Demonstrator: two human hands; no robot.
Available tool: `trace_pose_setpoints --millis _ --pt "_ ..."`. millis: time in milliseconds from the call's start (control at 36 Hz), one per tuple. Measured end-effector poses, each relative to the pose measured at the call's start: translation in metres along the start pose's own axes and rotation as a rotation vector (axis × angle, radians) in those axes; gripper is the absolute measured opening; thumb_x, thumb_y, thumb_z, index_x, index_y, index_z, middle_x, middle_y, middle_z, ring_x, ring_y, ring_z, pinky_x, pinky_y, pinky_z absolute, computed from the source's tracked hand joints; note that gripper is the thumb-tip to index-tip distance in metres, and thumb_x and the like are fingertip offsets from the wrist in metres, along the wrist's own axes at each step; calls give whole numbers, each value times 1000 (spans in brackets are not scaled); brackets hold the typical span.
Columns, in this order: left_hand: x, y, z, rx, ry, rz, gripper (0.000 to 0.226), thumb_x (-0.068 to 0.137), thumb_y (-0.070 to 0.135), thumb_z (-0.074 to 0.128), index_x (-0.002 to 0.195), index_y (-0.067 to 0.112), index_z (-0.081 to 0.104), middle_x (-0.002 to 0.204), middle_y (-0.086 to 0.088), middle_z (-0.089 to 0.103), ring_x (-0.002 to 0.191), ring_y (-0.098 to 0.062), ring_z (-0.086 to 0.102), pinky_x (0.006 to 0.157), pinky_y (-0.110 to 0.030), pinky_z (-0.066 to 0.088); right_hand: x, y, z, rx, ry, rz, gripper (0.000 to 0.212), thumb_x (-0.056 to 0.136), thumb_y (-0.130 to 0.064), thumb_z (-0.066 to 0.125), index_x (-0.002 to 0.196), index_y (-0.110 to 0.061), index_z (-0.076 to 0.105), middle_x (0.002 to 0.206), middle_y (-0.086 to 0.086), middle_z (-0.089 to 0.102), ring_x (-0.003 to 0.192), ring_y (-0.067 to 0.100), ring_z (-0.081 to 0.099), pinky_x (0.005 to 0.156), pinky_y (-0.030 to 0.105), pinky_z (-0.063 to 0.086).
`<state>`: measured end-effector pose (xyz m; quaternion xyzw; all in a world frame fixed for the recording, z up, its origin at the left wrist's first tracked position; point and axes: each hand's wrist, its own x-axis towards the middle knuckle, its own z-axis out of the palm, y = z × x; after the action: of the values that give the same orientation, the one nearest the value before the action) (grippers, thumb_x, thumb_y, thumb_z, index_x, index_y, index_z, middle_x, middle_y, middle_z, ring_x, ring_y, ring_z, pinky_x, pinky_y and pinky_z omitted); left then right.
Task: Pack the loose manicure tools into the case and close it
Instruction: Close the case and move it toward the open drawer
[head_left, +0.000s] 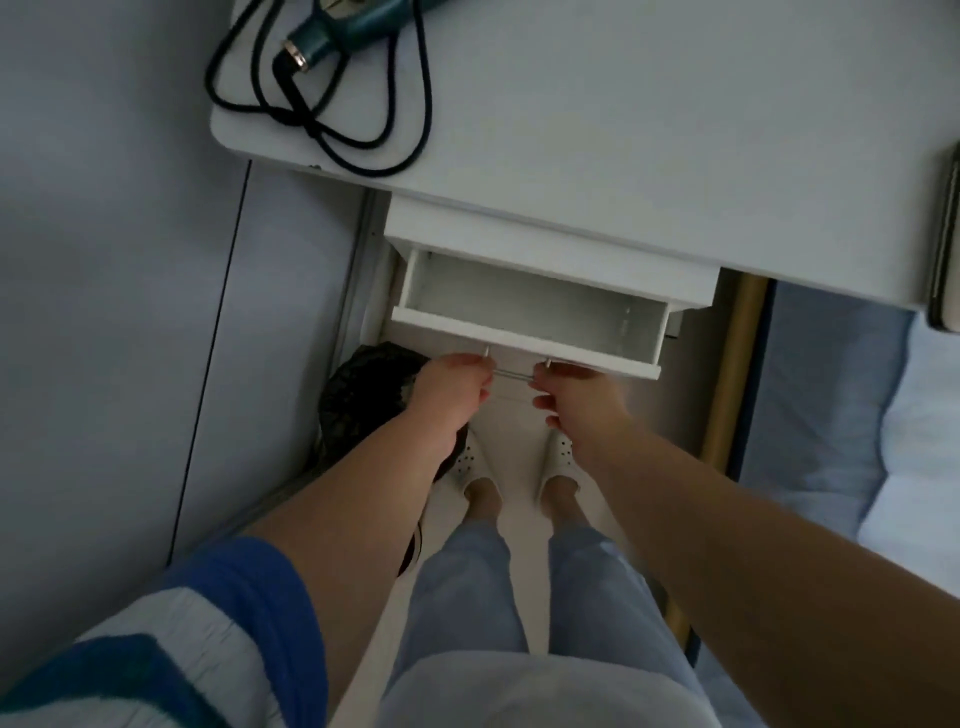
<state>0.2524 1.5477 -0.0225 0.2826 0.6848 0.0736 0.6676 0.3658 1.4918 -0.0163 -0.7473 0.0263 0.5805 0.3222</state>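
View from the head camera, looking down past the person's legs to the floor. A white desk (623, 130) fills the upper field; beneath its front edge a white drawer (524, 332) stands pulled out, and the visible part of its interior shows nothing inside. To the right lies a blue and white bed cover (857, 415), and a dark flat object (948, 249) sits at the desk's right edge, too cropped to identify. On the desk's far left corner rests a teal hair dryer (332, 31) with its black cord (322, 119) looped beside it. A dark bin (363, 400) stands on the floor under the left forearm. Both hands meet at the drawer's thin metal handle (514, 373): the left hand (452, 389) has its fingers curled over the bar's left end, and the right hand (571, 400) pinches the bar's right end between thumb and fingers. Neither the manicure case nor any loose manicure tools appear anywhere in view; their location cannot be told. As a judgement, the task proper has not begun: no tool is packed and no case is closed. The drawer work looks like a search for the items, so finding them, packing and closing all remain.
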Motion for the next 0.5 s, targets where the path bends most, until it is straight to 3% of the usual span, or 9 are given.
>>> trace_pose_setpoints --millis 83,222,333,500 --pt "-14 -12 -3 -52 6 -36 15 89 12 53 74 16 56 69 -1 55 60 -8 50 42 -7 42 -7 15 -1 -6 -16 43 15 84 -10 60 71 -19 58 75 -2 61 55 8 52 46 18 35" --pt "-28 -31 -10 -44 -15 -72 26 90 7 47 65 14 45 62 -2 43 54 -11 38 37 -11 32 -19 36 -1 -9 -14 83 17 85 -12 60 69 -17 57 73 -1 60 54 8 53 36 11 36" --pt "-41 -50 -17 18 -24 -133 31 90 10 45 60 15 43 61 -2 43 53 -11 39 48 -20 30 -30 57 -1 0 -48 146 20 87 -10 57 68 -16 56 69 -1 60 55 9 49 36 12 35" --pt "-51 -57 -27 75 -55 -66 24 92 11 47 68 12 48 64 -5 49 46 -6 47 38 -9 35 -36 71 -2 -16 -32 111 18 84 -9 61 67 -14 57 72 4 59 58 12 48 37 13 37"
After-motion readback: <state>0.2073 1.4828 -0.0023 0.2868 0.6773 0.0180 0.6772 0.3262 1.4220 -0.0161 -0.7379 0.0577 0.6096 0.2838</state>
